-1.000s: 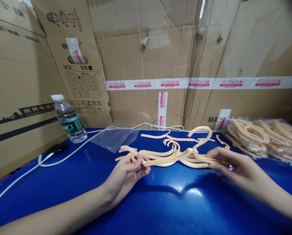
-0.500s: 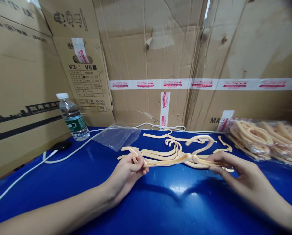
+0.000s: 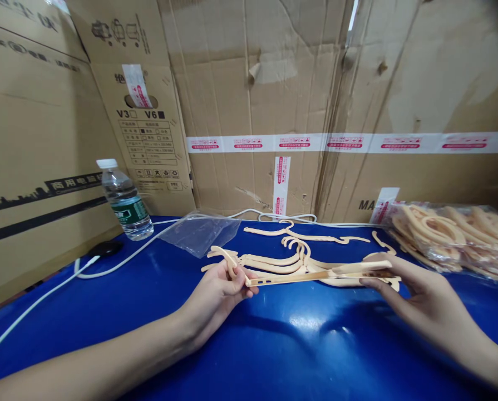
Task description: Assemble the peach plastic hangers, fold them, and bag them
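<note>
A pale peach plastic folding hanger (image 3: 292, 277) is held above the table between both hands, seen nearly edge-on, with its hook lying along its right side. My left hand (image 3: 217, 295) is closed around its left end, where a short curved end piece juts up over the fingers. My right hand (image 3: 424, 295) pinches the hanger's right end between thumb and fingers. Just behind lie several nested hangers (image 3: 274, 260) of the same colour. Farther back rests another hanger (image 3: 265, 231), with a small curved piece (image 3: 383, 245) to its right.
Clear bags of hanger parts (image 3: 453, 234) sit at the right. An empty-looking plastic bag (image 3: 201, 234) lies behind my left hand. A water bottle (image 3: 127, 203), a black device (image 3: 104, 248) and a white cable (image 3: 119, 273) are at the left. Cardboard (image 3: 249, 100) walls the blue table (image 3: 274, 356).
The held hanger has turned: its hook, standing up before, now lies low and points right toward my right hand. Both hands stay almost where they were.
</note>
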A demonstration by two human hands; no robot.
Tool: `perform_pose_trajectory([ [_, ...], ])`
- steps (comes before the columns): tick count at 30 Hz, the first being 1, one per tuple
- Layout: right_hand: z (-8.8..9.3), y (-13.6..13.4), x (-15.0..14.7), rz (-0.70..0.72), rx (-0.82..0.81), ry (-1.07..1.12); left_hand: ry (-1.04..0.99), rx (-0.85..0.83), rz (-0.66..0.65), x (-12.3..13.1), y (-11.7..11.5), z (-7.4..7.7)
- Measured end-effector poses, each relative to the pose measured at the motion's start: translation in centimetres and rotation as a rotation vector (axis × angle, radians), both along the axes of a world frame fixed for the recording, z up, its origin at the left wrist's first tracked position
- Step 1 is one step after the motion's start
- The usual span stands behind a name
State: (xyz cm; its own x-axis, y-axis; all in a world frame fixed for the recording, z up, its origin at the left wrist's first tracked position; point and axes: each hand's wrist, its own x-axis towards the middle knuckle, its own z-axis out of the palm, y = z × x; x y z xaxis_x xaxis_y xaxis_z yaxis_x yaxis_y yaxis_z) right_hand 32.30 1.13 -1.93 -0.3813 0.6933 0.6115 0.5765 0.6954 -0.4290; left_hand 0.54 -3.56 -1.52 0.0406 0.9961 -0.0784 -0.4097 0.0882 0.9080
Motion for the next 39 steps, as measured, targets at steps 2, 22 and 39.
perform_pose_trajectory([
  [2,0.2,-0.2,-0.1,0.017,0.019,-0.002,0.016,0.012,0.027,0.1,0.0,-0.1],
  [22,1.2,0.6,-0.3,0.01,-0.172,0.054,-0.119,0.009,0.031,-0.1,0.6,0.1],
  [39,1.3,0.4,-0.5,-0.004,-0.056,0.05,-0.149,-0.033,-0.13,0.1,0.4,0.5],
])
